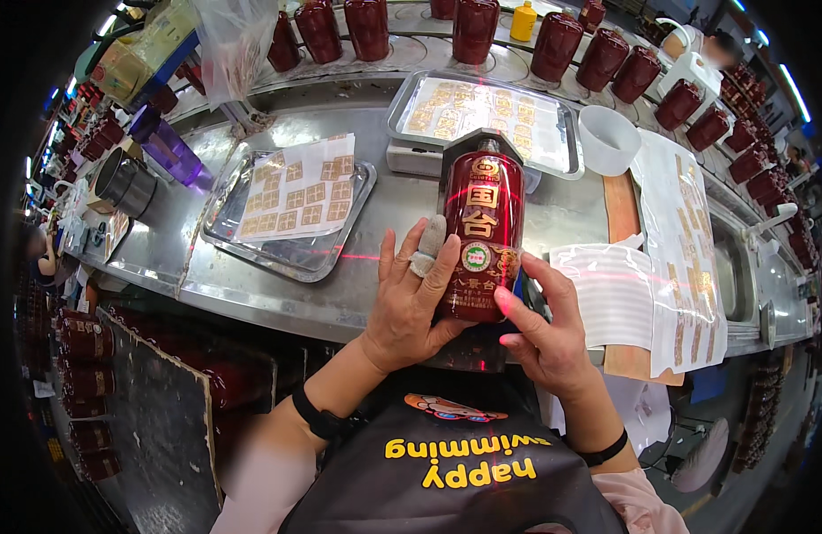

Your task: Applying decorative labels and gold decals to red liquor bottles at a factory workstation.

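Observation:
A glossy dark red bottle with gold lettering and a round green-and-white emblem leans back on a black holder in front of me. My left hand grips its lower left side, the thumb by the base and the other fingers spread. Pale covers wrap fingers of that hand. My right hand holds the lower right side, with thumb and index fingertips against the glass next to a small gold decal. Red light lines cross the bottle and both hands.
A metal tray with gold decal sheets lies left; another tray stands behind the bottle. To the right are a white tub, curved white sheets, a decal strip and a sink. Red bottles line the conveyor.

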